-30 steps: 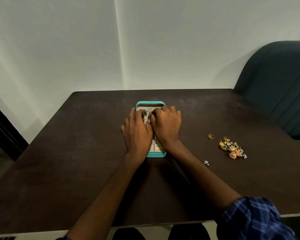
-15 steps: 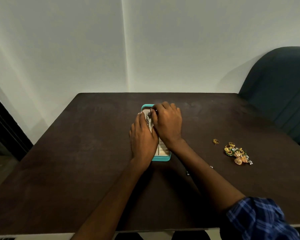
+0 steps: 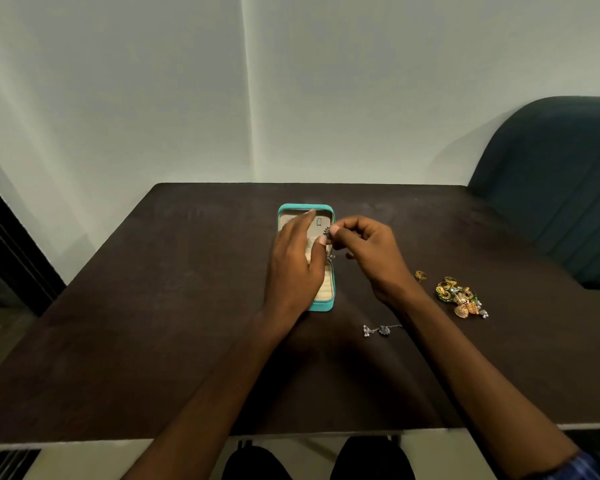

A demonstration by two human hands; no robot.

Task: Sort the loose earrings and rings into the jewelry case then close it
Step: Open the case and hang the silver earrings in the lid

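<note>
Right hand [image 3: 368,251] pinches earring [image 3: 326,231] over case [image 3: 327,303]; left hand [image 3: 297,261] flat, released. Risk: earring slips, drops onto desk [image 3: 153,306].

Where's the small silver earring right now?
Head view: the small silver earring lies on the dark table, right of the teal jewelry case, just beside the right forearm and nearer the person than the gold pile.
</note>
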